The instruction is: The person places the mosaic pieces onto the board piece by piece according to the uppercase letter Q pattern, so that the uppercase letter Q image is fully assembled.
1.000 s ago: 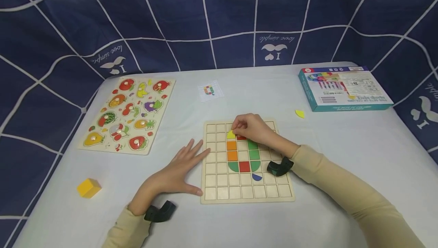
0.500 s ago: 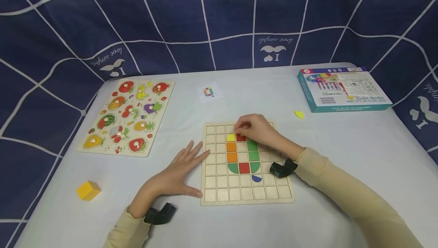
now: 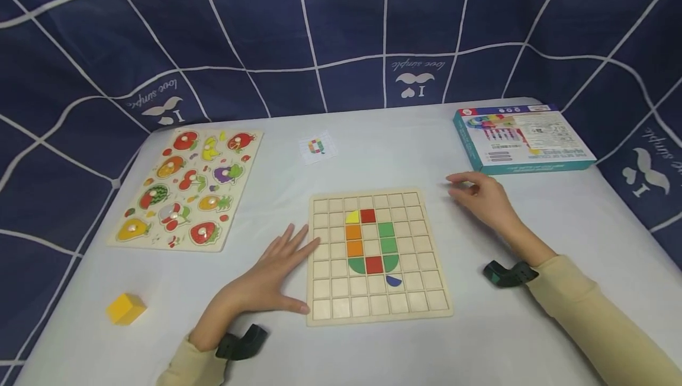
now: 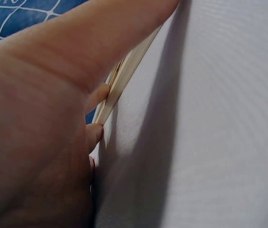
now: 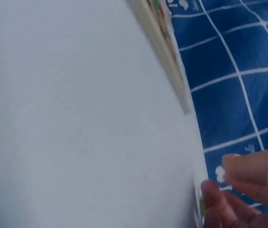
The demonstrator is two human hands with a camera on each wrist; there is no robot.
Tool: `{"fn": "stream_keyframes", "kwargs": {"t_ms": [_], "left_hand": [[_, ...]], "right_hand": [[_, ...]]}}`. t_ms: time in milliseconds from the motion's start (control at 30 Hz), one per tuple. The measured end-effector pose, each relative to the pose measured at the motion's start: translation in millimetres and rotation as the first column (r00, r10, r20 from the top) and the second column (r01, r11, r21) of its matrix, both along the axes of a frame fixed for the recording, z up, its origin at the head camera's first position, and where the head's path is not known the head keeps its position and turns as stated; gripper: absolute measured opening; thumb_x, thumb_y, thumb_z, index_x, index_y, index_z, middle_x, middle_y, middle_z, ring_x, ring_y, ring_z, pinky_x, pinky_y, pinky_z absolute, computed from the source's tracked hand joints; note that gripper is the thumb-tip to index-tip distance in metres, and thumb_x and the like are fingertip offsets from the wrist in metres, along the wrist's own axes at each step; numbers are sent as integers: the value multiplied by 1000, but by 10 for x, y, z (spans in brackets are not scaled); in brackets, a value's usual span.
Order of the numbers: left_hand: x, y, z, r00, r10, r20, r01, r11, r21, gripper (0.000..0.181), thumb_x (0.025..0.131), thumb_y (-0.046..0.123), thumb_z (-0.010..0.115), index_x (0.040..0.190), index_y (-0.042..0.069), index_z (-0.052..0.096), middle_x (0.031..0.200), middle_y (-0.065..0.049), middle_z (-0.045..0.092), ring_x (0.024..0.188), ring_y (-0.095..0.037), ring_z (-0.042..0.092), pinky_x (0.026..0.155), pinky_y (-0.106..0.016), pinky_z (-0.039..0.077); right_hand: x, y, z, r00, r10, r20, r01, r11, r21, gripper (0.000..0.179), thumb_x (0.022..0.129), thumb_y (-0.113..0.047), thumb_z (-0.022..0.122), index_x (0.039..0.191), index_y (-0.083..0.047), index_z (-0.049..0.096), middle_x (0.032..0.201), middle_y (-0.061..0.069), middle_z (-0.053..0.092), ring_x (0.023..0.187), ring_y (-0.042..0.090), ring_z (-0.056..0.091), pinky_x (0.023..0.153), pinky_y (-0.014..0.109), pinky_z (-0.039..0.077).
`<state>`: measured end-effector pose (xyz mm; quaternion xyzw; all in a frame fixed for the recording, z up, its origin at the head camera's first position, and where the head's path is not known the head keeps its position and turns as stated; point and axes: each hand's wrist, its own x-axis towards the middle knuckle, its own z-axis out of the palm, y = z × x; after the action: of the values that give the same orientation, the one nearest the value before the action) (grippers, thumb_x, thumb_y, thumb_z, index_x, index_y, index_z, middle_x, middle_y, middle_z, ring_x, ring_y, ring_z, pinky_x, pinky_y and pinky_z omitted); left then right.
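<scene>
A wooden grid board (image 3: 407,279) holds a ring of coloured pieces: a yellow quarter-round piece (image 3: 352,217), red squares (image 3: 368,216), orange squares (image 3: 354,240) and green pieces (image 3: 388,238). Lower on it lies a blue half-round piece (image 3: 393,280). My left hand (image 3: 266,282) has its fingers spread, with fingertips and thumb against the board's left edge. Right of the board, my right hand (image 3: 482,199) is low over the table, thumb and forefinger apart. A yellow-green sliver (image 5: 202,205) shows beside its thumb in the right wrist view; the head view hides it.
A fruit knob puzzle (image 3: 186,190) lies at the left, and a yellow cube (image 3: 126,308) in front of it. Behind the board is a small pattern card (image 3: 318,147). A flat box (image 3: 524,139) sits at the back right, just beyond my right hand.
My right hand has left the yellow quarter-round piece on the board and moved right to where another yellow piece lay. The left hand stays at the board's edge.
</scene>
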<state>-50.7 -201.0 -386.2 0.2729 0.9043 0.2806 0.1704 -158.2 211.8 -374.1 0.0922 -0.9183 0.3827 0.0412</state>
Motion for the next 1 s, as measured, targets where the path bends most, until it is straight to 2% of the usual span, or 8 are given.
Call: {"fn": "stream_keyframes", "kwargs": {"t_ms": [100, 267, 400, 633, 800, 1000], "left_hand": [[26, -27, -6, 1000, 10, -6, -10, 1000, 14, 115, 59, 61, 78, 150, 18, 22, 156, -6, 2, 139, -28, -12, 108, -50, -1], [65, -43, -46, 1000, 17, -4, -16, 999, 34, 114, 59, 62, 77, 150, 19, 23, 156, -6, 3, 139, -27, -12, 108, -50, -1], [82, -23, -84, 1000, 5, -1, -5, 999, 36, 114, 60, 64, 75, 150, 19, 23, 156, -6, 3, 139, -28, -11, 108, -51, 0], [64, 8, -41, 1000, 2, -7, -2, 1000, 27, 114, 60, 61, 77, 150, 18, 23, 156, -6, 3, 139, -27, -12, 108, -50, 0], [28, 10, 8, 1000, 5, -10, -5, 1000, 17, 113, 60, 60, 77, 150, 18, 23, 156, -6, 2, 139, -27, -12, 108, -50, -1], [16, 7, 4, 1000, -5, -13, 5, 1000, 15, 113, 61, 60, 77, 150, 18, 22, 156, -6, 2, 139, -27, -12, 109, -49, -1]], "right_hand": [[17, 95, -54, 998, -56, 5, 56, 997, 44, 33, 86, -7, 67, 117, 2, 61, 111, 21, 56, 58, 19, 45, 47, 24, 36], [-49, 117, -121, 997, -74, 29, 72, 995, 72, 40, 87, -9, 66, 123, 6, 56, 112, 24, 52, 61, 21, 43, 48, 27, 34], [-80, 110, -168, 997, -71, 39, 67, 992, 108, 35, 87, -8, 65, 118, 8, 59, 108, 25, 54, 67, 24, 44, 53, 31, 35], [-119, 98, -212, 998, -51, -42, 55, 991, 118, 25, 82, -1, 68, 106, 7, 66, 90, 19, 56, 68, 26, 43, 56, 35, 34], [-151, 74, -190, 997, -52, -64, 59, 992, 108, 23, 82, 1, 69, 103, 5, 64, 92, 19, 57, 69, 25, 44, 58, 34, 35], [-134, 44, -188, 997, -53, -52, 57, 995, 79, 21, 82, 1, 68, 102, 1, 61, 91, 20, 61, 68, 25, 47, 57, 33, 37]]}}
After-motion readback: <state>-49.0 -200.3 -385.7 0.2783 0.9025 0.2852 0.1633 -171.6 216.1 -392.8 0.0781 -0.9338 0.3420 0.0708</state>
